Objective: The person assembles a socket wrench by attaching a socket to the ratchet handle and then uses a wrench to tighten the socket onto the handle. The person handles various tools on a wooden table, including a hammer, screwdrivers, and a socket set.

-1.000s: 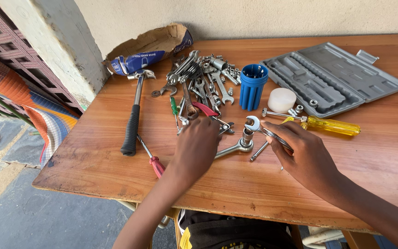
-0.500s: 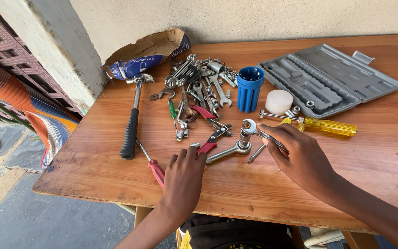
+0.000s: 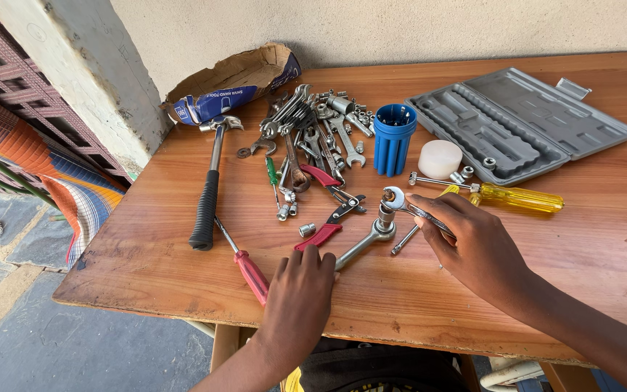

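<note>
Head view | torn blue-brown carton point(image 3: 237, 83) far-left | right hand point(image 3: 473, 243) grips spanner point(image 3: 408, 207) | left hand point(image 3: 300, 290) flat, empty

Blue bit holder point(image 3: 394, 138) (red pliers point(image 3: 322, 234)).

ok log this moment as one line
left hand: on ratchet handle | right hand: holds open-end steel spanner on socket | wooden table

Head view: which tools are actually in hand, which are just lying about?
In hand:
- right hand holds a small open-end wrench at the socket on the ratchet
- left hand rests on the ratchet handle

Lying about:
- hammer
- red screwdriver
- yellow screwdriver
- blue bit holder
- grey case
- wrench pile
</note>
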